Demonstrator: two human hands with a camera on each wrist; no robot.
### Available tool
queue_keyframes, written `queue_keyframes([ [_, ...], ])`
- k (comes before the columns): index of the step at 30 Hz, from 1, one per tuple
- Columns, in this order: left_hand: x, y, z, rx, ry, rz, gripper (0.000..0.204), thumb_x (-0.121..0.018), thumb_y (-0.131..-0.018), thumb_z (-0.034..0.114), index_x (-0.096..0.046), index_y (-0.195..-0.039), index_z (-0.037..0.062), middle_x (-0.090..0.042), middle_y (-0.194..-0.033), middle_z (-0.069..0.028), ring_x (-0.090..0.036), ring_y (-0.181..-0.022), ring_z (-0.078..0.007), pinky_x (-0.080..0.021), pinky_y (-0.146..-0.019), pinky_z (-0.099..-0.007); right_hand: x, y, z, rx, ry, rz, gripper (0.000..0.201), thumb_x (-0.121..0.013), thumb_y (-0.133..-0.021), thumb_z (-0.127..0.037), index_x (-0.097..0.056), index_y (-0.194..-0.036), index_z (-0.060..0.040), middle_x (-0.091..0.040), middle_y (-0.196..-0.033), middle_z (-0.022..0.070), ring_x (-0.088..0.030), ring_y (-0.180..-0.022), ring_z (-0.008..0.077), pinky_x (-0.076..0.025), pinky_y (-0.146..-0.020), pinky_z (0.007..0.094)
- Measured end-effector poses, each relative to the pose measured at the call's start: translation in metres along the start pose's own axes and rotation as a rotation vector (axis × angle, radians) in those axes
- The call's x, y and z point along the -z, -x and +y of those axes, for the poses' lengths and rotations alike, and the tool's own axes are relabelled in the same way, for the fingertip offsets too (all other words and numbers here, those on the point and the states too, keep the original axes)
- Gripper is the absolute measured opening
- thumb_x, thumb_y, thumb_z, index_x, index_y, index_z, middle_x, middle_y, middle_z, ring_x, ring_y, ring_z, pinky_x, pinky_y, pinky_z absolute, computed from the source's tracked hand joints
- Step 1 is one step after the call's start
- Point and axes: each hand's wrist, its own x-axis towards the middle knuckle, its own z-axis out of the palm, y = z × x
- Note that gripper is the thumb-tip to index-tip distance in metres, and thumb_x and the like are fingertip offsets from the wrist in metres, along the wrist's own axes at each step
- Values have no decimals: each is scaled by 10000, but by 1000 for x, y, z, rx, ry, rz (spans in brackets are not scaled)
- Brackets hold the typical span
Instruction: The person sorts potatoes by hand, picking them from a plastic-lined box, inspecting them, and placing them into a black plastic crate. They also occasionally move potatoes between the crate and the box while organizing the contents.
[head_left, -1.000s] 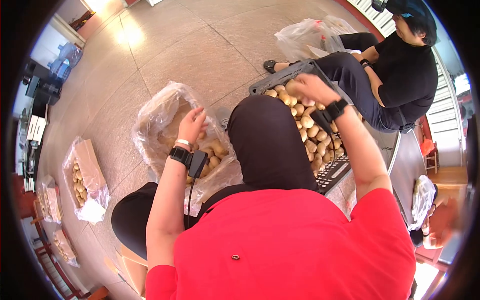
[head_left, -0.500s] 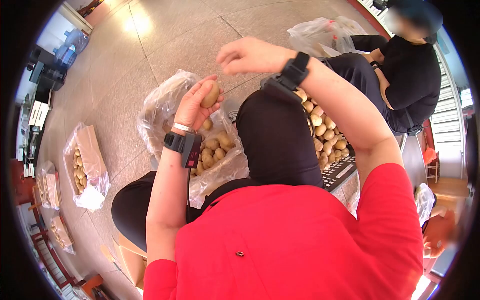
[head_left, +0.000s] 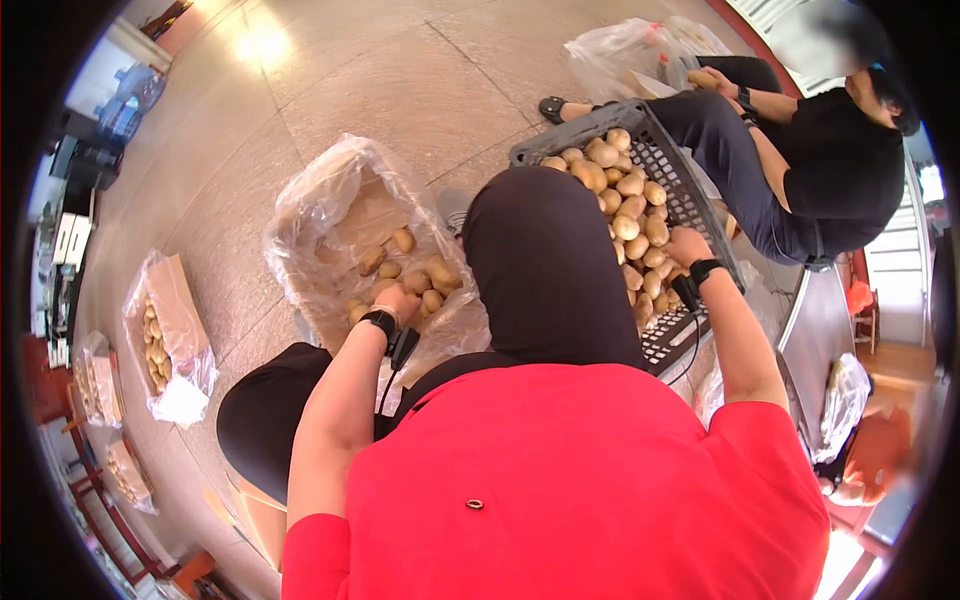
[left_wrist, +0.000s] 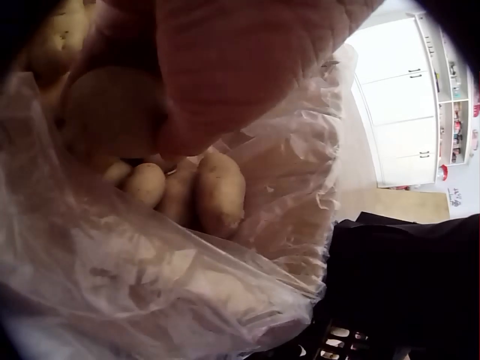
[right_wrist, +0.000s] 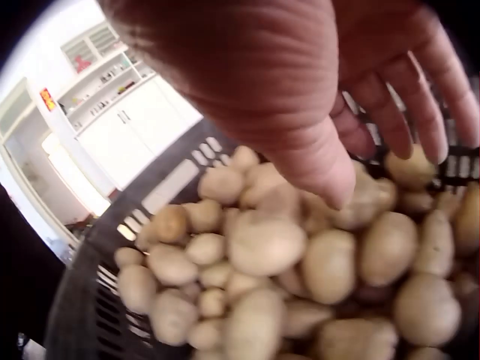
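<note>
Potatoes lie in the crate below my right hand, fingers extended. My left hand grips one potato inside the plastic-lined box.

Head view from above, wrist views close, head and right sharing crate

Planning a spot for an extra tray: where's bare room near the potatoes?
Widest: floor beyond the plastic-lined box and slotted crate. Narrower: floor between that box and the cardboard box at left. Also bare: the lined box's far end. Crowded: its near end, with potatoes and the left hand; the crate's heap, right hand at its edge.
</note>
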Motion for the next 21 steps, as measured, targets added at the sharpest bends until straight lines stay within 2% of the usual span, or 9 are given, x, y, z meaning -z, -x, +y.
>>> queue_keyframes([
  [4, -9, 6, -6, 130, -50, 28, 507, -575, -771, 323, -556, -1162, 2, -577, -1142, -265, -567, -1082, -351, -452, -915, -401, -35, 49, 18, -481, -78, -51, 354, -578, -764, -231, -631, -1038, -13, -634, -1050, 213, -605, -1023, 329, -481, -882, 395],
  [6, -10, 9, -6, 136, -75, 40, 419, -569, -796, 262, -554, -1135, 16, -601, -1112, -245, -589, -1046, -345, -470, -886, -396, -53, 61, 28, -502, -150, -108, 368, -572, -768, -245, -629, -1053, -20, -634, -1059, 205, -604, -1024, 326, -483, -879, 397],
  [7, -14, 8, -11, 142, -80, 61, 349, -558, -806, 258, -586, -1082, 46, -623, -1057, -229, -606, -1005, -339, -479, -862, -394, -81, 58, 48, -349, -128, -169, 372, -579, -768, -266, -637, -1036, -15, -635, -1055, 205, -604, -1027, 321, -487, -875, 387],
  [8, -17, 9, -15, 149, -83, 84, 286, -547, -817, 255, -618, -1028, 75, -646, -1002, -213, -624, -964, -332, -487, -839, -392, -99, 62, 50, -413, -172, -70, 370, -584, -748, -343, -660, -1005, -88, -659, -947, 198, -616, -939, 366, -495, -810, 413],
  [10, -17, 8, -18, 138, -107, 30, 293, -555, -814, 260, -619, -1037, 82, -648, -1010, -205, -623, -976, -322, -485, -846, -389, -134, 56, 56, -359, -97, -32, 415, -597, -742, -359, -651, -1011, -46, -638, -1015, 225, -604, -978, 368, -487, -836, 400],
  [11, -16, 9, -20, 138, -124, -21, 299, -564, -811, 266, -620, -1046, 88, -649, -1019, -198, -622, -988, -313, -482, -853, -387, -139, 56, 57, -366, -101, -31, 415, -597, -742, -359, -651, -1011, -46, -638, -1015, 225, -604, -978, 368, -487, -836, 400],
  [13, -13, 13, -20, 99, -262, -31, 304, -573, -810, 271, -622, -1051, 91, -648, -1036, -190, -615, -1009, -308, -473, -870, -381, -116, 62, 24, -407, -183, -308, 450, -592, -753, -385, -644, -1008, -17, -611, -1083, 239, -596, -1006, 366, -476, -872, 396],
  [17, -23, 6, -34, 160, -410, -14, 388, -618, -798, 298, -591, -1129, 97, -627, -1107, -184, -587, -1073, -301, -442, -918, -363, -109, 66, -3, -566, -242, -228, 462, -558, -820, -255, -554, -1143, 74, -528, -1228, 252, -524, -1153, 338, -423, -969, 388],
  [21, -13, 24, -16, 154, -382, -48, 471, -631, -790, 322, -547, -1188, 85, -614, -1132, -191, -578, -1088, -294, -442, -919, -360, -142, 50, 21, -487, -223, -274, 438, -568, -810, -252, -579, -1115, 62, -538, -1218, 246, -533, -1138, 339, -432, -959, 387],
])
